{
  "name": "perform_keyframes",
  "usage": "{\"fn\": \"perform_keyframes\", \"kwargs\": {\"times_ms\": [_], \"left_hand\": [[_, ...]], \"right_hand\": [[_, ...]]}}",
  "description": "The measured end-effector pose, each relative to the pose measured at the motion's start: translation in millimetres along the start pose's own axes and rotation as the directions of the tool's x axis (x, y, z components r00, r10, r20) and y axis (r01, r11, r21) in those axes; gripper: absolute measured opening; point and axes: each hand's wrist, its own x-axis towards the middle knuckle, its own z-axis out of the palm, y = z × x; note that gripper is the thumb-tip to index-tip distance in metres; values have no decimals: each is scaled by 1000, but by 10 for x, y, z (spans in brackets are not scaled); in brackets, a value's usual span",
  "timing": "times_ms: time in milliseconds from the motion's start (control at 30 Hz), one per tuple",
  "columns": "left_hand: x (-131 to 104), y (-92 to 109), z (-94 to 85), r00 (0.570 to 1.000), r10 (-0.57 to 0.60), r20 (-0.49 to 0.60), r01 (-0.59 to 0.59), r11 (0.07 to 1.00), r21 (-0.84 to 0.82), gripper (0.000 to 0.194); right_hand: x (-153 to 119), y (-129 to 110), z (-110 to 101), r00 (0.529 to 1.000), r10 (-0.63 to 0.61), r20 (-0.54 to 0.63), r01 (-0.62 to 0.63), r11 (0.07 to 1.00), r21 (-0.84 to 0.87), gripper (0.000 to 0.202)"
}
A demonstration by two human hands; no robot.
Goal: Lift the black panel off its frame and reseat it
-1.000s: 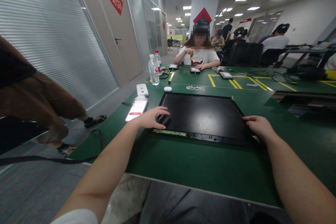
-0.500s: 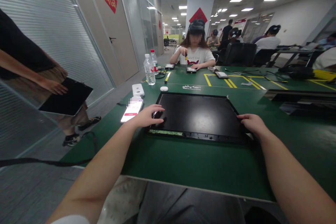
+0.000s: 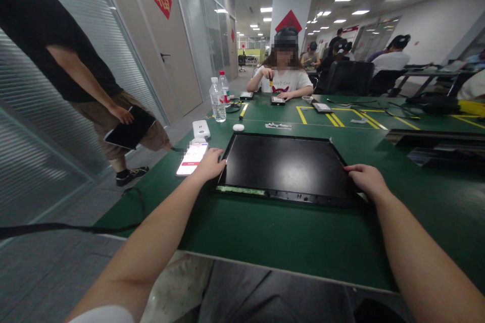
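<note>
A black LCD screen panel (image 3: 284, 164) lies on the green table, glossy face up. Along its near edge, a strip of green circuit board (image 3: 240, 191) shows at the left. My left hand (image 3: 210, 165) is closed at the panel's left edge, thumb against the rim and the other fingers partly hidden. At the opposite side, my right hand (image 3: 367, 180) pinches the right edge between thumb and fingers. Just left of my left hand rests a lit phone (image 3: 192, 159).
Beyond the phone are a white device (image 3: 200, 129), a small round white case (image 3: 238, 127) and two bottles (image 3: 217, 101). Across the table (image 3: 265, 232) a person (image 3: 286, 81) works with a screwdriver. Dark panels (image 3: 435, 154) lie at right. Another person (image 3: 71, 60) walks at left.
My left hand has come off the panel's face and closed at its left edge. My right hand keeps its hold. The walking person has moved farther along on the left.
</note>
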Motion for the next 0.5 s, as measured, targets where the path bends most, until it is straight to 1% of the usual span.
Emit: {"fn": "perform_keyframes", "kwargs": {"times_ms": [100,267,400,500], "left_hand": [[13,-22,22,1000,-27,12,27,999,27,41],[-1,-30,29,999,-40,6,40,999,34,39],[-4,-25,32,999,-40,-9,40,999,4,36],[9,-10,50,999,-47,-28,46,998,-42,29]], "right_hand": [[-3,-8,-19,1000,-2,-2,2,1000,-11,27],[-50,-31,-35,998,-33,-49,33,999,-4,26],[-57,-27,-23,998,-33,-61,33,999,-3,32],[-42,-21,-10,997,-44,-58,43,999,-19,30]]}}
